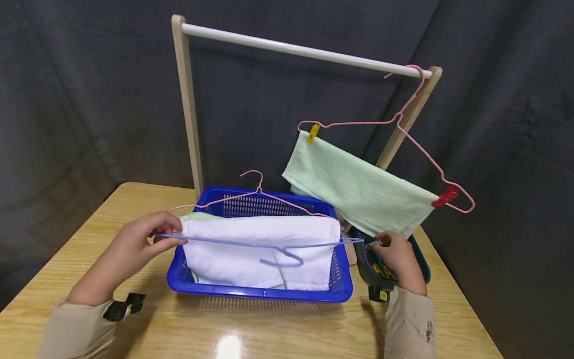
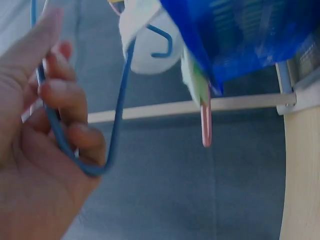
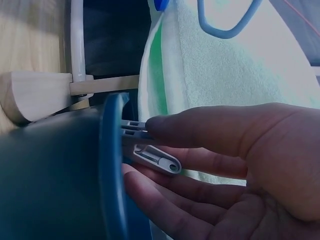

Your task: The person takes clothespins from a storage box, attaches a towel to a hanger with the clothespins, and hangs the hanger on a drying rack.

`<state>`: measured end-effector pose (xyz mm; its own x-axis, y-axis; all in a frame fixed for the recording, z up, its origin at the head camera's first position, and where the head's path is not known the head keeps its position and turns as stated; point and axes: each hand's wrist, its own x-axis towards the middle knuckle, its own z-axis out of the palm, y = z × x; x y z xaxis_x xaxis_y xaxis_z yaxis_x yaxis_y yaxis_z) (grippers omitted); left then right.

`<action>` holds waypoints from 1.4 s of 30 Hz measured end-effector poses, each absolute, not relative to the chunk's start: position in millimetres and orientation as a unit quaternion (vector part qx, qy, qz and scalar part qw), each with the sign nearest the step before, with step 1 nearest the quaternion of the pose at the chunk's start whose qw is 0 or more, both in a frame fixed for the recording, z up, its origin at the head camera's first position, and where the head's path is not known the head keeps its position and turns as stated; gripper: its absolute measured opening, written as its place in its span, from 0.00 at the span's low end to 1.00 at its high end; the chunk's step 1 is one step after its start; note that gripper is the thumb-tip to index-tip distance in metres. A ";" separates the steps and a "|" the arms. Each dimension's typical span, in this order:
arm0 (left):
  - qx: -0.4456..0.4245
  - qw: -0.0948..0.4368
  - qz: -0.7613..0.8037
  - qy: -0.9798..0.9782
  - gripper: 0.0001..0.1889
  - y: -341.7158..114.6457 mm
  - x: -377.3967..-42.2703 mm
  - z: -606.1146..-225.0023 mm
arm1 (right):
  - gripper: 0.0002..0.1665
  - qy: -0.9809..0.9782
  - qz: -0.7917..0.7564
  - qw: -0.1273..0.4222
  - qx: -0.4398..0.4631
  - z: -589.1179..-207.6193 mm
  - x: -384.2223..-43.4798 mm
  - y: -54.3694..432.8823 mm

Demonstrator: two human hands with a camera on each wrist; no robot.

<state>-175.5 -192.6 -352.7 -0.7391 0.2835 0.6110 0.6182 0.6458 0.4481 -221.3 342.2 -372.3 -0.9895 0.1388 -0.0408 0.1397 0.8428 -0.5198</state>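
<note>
In the head view, my left hand [image 1: 150, 238] grips one end of a blue hanger [image 1: 242, 243], which lies level in front of a white towel [image 1: 260, 257]. Its fingers curl round the wire in the left wrist view. The towel lies over the blue basket [image 1: 260, 295]; whether it is fastened to the hanger I cannot tell. My right hand [image 1: 396, 257], by the hanger's other end, pinches a grey clothespin [image 3: 152, 156] between thumb and fingers. The clothespin is beside the rim of a dark teal bin [image 3: 112, 165].
Above stands a rack with a white bar [image 1: 287, 47]. From its right end a pink hanger [image 1: 421, 144] carries a pale green towel [image 1: 354, 182] with yellow and red clothespins [image 1: 445, 197]. Another pink hanger [image 1: 259, 190] rises behind the white towel. Yellow clothespins [image 1: 382, 270] lie in the bin.
</note>
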 end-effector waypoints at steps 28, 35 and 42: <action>-0.230 0.373 -0.316 -0.841 0.14 -175.0 -173.8 -355.8 | 0.25 0.895 -0.389 -0.179 0.124 -352.7 -209.3 328.9; -0.178 0.383 -0.352 -0.835 0.10 -173.9 -178.5 -357.2 | 0.23 0.887 -0.387 -0.227 0.110 -348.6 -205.8 326.1; -0.166 0.396 -0.358 -0.829 0.09 -173.4 -182.3 -352.7 | 0.23 0.881 -0.395 -0.236 0.110 -344.7 -203.1 325.2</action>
<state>-182.3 -173.4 -352.7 -0.6307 -0.0086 0.7760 0.5588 0.6888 0.4618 -203.1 325.2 -344.7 -0.8640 0.3810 0.3291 0.0075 0.6634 -0.7482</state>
